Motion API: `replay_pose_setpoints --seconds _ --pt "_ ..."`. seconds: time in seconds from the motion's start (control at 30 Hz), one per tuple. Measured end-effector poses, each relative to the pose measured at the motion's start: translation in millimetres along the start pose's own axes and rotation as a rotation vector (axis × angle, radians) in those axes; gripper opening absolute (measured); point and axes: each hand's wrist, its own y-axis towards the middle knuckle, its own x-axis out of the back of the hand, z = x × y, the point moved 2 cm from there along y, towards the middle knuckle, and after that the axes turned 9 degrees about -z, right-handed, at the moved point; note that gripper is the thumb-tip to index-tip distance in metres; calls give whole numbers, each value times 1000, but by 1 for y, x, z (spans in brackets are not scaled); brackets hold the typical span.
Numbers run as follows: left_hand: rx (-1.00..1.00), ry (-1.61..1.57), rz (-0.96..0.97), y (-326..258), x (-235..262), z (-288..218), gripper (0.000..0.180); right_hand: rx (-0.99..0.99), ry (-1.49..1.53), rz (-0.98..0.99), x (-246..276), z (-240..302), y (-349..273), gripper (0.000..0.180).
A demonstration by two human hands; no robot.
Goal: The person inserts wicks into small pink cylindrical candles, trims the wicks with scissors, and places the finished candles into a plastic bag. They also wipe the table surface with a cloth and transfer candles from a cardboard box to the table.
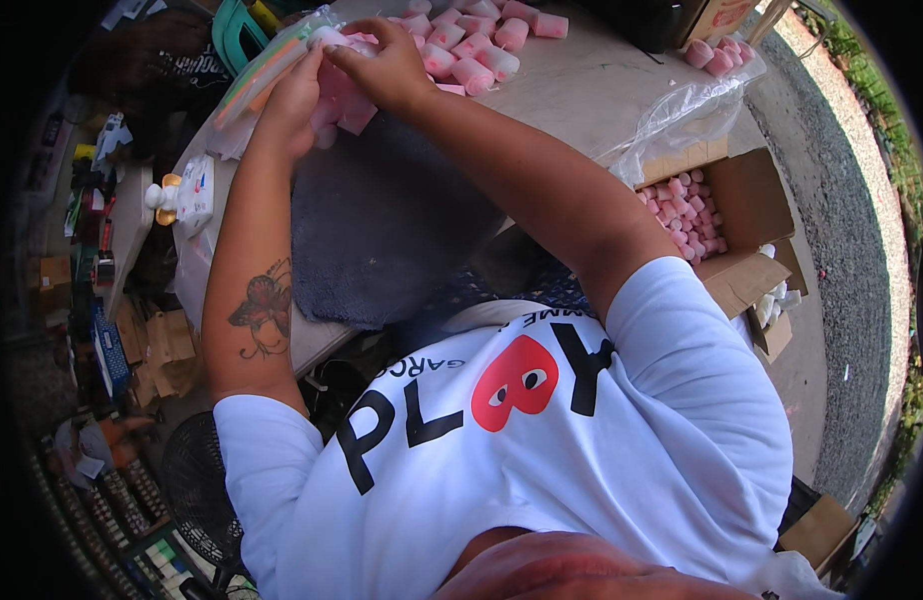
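Note:
At the far edge of the table, my left hand [300,95] and my right hand [390,68] come together with their fingers closed around a small pink-and-white piece [332,38]. Fingers cover much of it, so its exact shape is hard to make out. Just below, between my wrists, lie more pink pieces [347,108], partly hidden by my hands. Beyond my right wrist spreads a pile of short pink cylinders with pale ends [472,45]. A dark blue towel [382,220] covers the table's near part, beneath my forearms.
On the right stands an open cardboard box [747,200] full of pink cylinders. Several cylinders [720,56] sit by clear plastic wrap [687,115] at the table's right end. Left of my forearm are a clear plastic bag [257,95] and a white packet [195,192]. A black fan [197,490] stands lower left.

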Motion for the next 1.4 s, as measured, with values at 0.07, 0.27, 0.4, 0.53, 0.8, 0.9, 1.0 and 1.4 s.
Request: replay_pose_setpoints --seconds 0.07,0.27,0.4,0.53,0.8,0.9,1.0,1.4 --pt "-180 235 -183 35 15 26 45 140 -214 -6 -11 5 -2 41" --pt "-986 1000 -730 62 17 76 38 397 -864 47 -11 -18 -8 43" --pt "-1005 946 -610 87 23 79 39 335 -1035 183 -9 -17 5 42" --pt "-881 814 -310 128 51 70 54 410 -1056 496 7 -13 41 40" --pt "-1215 695 -155 -41 -100 -46 38 -215 -157 589 329 142 19 60" --pt "-1428 457 272 -108 -228 -56 28 -297 64 189 497 92 -32 48" --pt "-1167 450 606 -132 -354 10 24 -624 236 -467 606 14 -99 44" --pt "288 795 987 -61 -589 312 55 -868 -934 -755 765 -236 -178 51"
